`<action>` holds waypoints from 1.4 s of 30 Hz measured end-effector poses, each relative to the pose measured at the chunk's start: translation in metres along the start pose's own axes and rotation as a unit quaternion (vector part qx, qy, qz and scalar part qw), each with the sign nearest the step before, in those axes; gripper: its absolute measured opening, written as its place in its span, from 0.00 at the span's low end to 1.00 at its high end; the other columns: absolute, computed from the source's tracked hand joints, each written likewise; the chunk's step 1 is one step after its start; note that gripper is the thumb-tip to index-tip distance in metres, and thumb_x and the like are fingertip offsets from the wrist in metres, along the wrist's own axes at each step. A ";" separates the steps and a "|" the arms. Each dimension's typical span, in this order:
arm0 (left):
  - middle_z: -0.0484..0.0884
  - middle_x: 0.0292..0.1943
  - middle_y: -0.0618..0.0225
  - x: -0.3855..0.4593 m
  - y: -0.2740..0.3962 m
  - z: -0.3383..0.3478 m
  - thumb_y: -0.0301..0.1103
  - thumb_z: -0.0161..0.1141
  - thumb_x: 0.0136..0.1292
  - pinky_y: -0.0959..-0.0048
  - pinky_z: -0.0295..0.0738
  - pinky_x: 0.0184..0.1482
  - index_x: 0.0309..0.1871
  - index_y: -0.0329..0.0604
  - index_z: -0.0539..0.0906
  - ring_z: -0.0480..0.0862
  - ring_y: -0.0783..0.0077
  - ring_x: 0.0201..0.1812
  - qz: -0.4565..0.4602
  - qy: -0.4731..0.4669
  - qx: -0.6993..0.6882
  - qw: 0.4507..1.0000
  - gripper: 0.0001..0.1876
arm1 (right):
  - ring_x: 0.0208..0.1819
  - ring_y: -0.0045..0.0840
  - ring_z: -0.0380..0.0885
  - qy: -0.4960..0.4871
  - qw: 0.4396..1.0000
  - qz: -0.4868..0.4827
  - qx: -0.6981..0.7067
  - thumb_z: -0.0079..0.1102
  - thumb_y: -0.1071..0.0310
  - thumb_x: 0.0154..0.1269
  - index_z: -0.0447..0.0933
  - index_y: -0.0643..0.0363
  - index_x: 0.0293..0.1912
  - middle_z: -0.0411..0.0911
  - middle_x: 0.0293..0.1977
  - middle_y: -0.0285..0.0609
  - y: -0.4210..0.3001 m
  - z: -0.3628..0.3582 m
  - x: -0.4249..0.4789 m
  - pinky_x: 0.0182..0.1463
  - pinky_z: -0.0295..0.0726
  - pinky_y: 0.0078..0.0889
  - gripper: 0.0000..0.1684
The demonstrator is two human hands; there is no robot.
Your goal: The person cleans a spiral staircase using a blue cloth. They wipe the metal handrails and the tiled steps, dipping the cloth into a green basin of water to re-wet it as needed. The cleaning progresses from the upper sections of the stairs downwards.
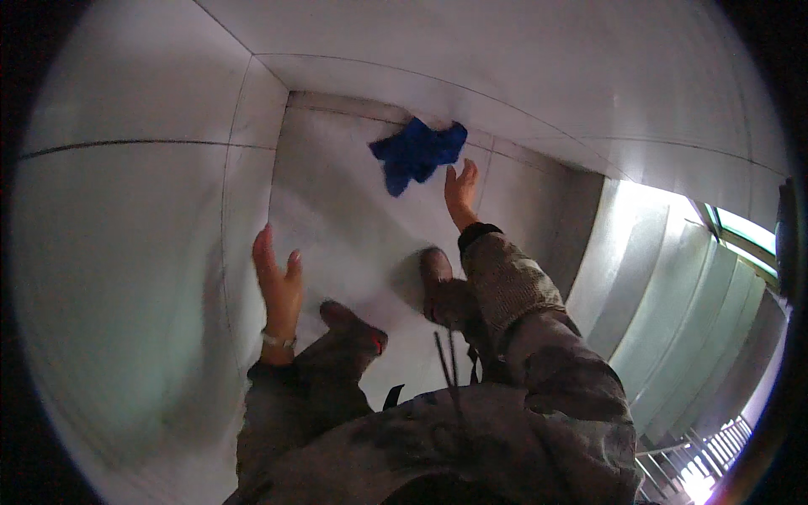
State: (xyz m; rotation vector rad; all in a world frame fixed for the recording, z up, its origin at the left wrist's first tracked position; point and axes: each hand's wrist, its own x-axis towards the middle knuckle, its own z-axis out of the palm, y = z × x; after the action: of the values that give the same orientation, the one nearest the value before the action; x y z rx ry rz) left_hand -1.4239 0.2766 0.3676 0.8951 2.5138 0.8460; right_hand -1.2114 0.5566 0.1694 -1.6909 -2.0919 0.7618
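A crumpled blue cloth (416, 151) lies at the foot of the far wall, partly over the pale tiled floor (353, 221). My right hand (462, 186) reaches out just below the cloth's right end, fingers apart and holding nothing; whether a fingertip touches the cloth is hard to tell. Off to the left, my left hand (279, 284) is held up beside the left wall with fingers spread and nothing in it. A pale band circles the left wrist.
Tiled walls (139, 208) rise at the left and ahead, meeting in a corner. My two shoes (435, 268) stand on the floor. Pale stair steps (631, 252) go off at the right, with a metal railing (701, 457) at the lower right and a bright window (745, 230) above.
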 end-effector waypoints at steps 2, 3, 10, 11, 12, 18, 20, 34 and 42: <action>0.61 0.62 0.53 0.002 -0.018 -0.009 0.27 0.56 0.56 0.58 0.54 0.64 0.63 0.41 0.61 0.61 0.53 0.63 0.013 0.020 0.020 1.000 0.29 | 0.63 0.47 0.54 0.047 0.997 -0.007 -0.059 0.53 0.50 0.60 0.58 0.66 0.59 0.56 0.61 0.58 -0.006 0.039 0.015 0.64 0.56 0.42 0.37; 0.61 0.62 0.54 0.005 -0.027 -0.012 0.26 0.56 0.57 0.59 0.54 0.64 0.63 0.41 0.61 0.61 0.54 0.63 0.019 0.019 0.033 0.999 0.29 | 0.64 0.48 0.52 0.074 0.993 -0.009 -0.091 0.53 0.47 0.59 0.57 0.67 0.61 0.54 0.62 0.59 -0.006 0.055 0.022 0.65 0.53 0.41 0.40; 0.62 0.63 0.60 0.029 -0.048 -0.022 0.26 0.52 0.60 0.63 0.57 0.63 0.63 0.42 0.61 0.62 0.63 0.64 0.014 0.056 -0.093 0.994 0.26 | 0.68 0.48 0.44 0.068 0.979 -0.158 -0.109 0.54 0.47 0.56 0.52 0.70 0.63 0.47 0.65 0.60 -0.060 0.186 0.036 0.68 0.43 0.48 0.46; 0.62 0.62 0.60 0.031 -0.050 -0.022 0.26 0.52 0.60 0.63 0.57 0.63 0.63 0.43 0.61 0.62 0.63 0.63 0.017 0.055 -0.083 0.995 0.26 | 0.68 0.46 0.45 0.006 0.977 -0.209 -0.052 0.53 0.49 0.57 0.55 0.67 0.62 0.48 0.65 0.57 -0.081 0.205 0.031 0.68 0.44 0.47 0.41; 0.63 0.62 0.60 0.030 -0.052 -0.023 0.26 0.52 0.60 0.63 0.58 0.63 0.63 0.43 0.61 0.63 0.63 0.63 0.013 0.060 -0.070 0.996 0.26 | 0.67 0.45 0.48 -0.089 0.951 -0.295 -0.025 0.54 0.52 0.55 0.58 0.67 0.60 0.51 0.64 0.57 -0.113 0.216 0.016 0.67 0.48 0.46 0.39; 0.63 0.61 0.61 0.050 -0.058 -0.005 0.29 0.52 0.60 0.63 0.59 0.62 0.64 0.44 0.61 0.64 0.62 0.62 -0.008 0.036 -0.058 0.998 0.27 | 0.62 0.45 0.58 -0.294 0.806 -0.514 -0.021 0.55 0.63 0.55 0.66 0.63 0.55 0.61 0.58 0.55 -0.117 0.204 0.042 0.66 0.56 0.41 0.28; 0.63 0.62 0.61 0.054 -0.059 -0.003 0.30 0.53 0.60 0.62 0.60 0.61 0.63 0.44 0.62 0.64 0.62 0.62 0.001 0.030 -0.043 0.999 0.27 | 0.61 0.41 0.58 -0.329 0.798 -0.495 -0.096 0.49 0.63 0.56 0.65 0.64 0.55 0.62 0.59 0.52 -0.067 0.156 0.083 0.64 0.58 0.39 0.27; 0.63 0.63 0.60 0.035 -0.050 -0.007 0.27 0.54 0.57 0.64 0.63 0.59 0.62 0.46 0.64 0.65 0.60 0.62 -0.041 0.065 -0.027 0.997 0.27 | 0.65 0.48 0.50 -0.010 0.963 -0.249 -0.106 0.66 0.57 0.47 0.56 0.63 0.61 0.52 0.63 0.57 0.088 0.067 0.049 0.65 0.49 0.48 0.45; 0.61 0.63 0.59 -0.049 -0.030 -0.054 0.21 0.53 0.53 0.65 0.64 0.58 0.61 0.45 0.66 0.63 0.60 0.63 -0.158 0.097 0.040 0.982 0.28 | 0.63 0.48 0.54 -0.067 0.702 -0.700 -0.113 0.58 0.63 0.51 0.64 0.68 0.54 0.58 0.59 0.59 -0.155 0.230 0.075 0.66 0.53 0.42 0.32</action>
State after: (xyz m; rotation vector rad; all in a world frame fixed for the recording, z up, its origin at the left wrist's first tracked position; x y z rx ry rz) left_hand -1.4277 0.2026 0.3954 0.4318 2.7734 0.7641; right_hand -1.4824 0.5628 0.0749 0.2699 -2.7410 0.0675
